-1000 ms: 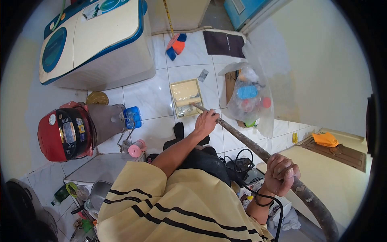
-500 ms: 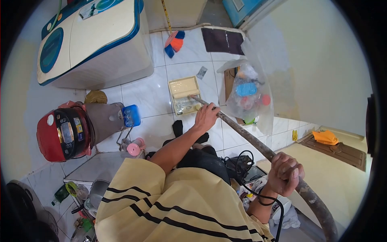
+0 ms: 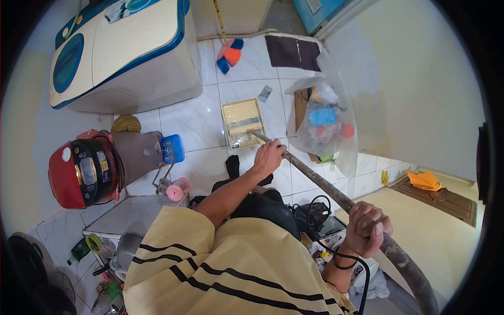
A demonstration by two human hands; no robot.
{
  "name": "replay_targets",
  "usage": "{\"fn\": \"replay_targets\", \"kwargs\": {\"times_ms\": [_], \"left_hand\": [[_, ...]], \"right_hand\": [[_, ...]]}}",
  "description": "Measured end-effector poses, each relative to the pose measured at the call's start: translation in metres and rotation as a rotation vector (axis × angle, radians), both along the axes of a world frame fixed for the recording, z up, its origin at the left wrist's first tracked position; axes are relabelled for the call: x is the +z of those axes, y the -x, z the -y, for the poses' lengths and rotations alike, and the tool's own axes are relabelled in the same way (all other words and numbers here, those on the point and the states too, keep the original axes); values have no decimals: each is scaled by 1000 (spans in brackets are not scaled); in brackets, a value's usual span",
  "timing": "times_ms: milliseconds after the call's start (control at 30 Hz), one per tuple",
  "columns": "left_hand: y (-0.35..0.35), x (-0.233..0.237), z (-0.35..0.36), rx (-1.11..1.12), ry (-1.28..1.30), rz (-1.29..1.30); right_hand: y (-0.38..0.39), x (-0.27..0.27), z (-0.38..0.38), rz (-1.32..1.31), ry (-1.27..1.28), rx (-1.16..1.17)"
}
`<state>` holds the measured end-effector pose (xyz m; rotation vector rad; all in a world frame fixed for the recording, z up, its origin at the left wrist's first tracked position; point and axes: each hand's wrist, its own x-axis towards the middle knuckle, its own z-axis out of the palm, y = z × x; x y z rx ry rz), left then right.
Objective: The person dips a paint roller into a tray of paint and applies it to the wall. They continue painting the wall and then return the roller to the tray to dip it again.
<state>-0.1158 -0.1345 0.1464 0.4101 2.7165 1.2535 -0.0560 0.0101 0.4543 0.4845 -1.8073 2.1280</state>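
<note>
A long, stained paint roller pole (image 3: 321, 181) slants across the view from the lower right to the floor. My left hand (image 3: 270, 156) wraps around its far part, and my right hand (image 3: 369, 228) is closed around it nearer my body. At the pole's far end, a cream-coloured paint roller (image 3: 245, 127) lies across a cream paint tray (image 3: 226, 118) on the tiled floor. Wet-looking paint shows in the tray. A dark cable (image 3: 363, 283) hangs by my right wrist.
A washing machine (image 3: 136, 47) stands at the upper left, above a red rice cooker (image 3: 79, 176). A broom head (image 3: 230, 55) and dark mat (image 3: 294, 52) lie beyond the tray. A clear plastic bag (image 3: 333, 118) of items sits beside the right wall.
The roller has moved towards me within the tray, baring more of its far part. My right hand has shifted slightly left and down; both hands keep their hold on the pole.
</note>
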Motion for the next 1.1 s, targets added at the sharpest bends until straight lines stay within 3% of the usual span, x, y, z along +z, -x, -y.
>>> {"fn": "replay_targets", "kwargs": {"times_ms": [267,600,1100], "left_hand": [[25,-2,7,79,16,-61],[8,24,-3,28,2,-35],[15,-2,0,37,32,-49]], "right_hand": [[4,-10,3,-6,-20,-68],[2,22,-14,-16,6,-30],[10,-5,1,-15,-16,-10]]}}
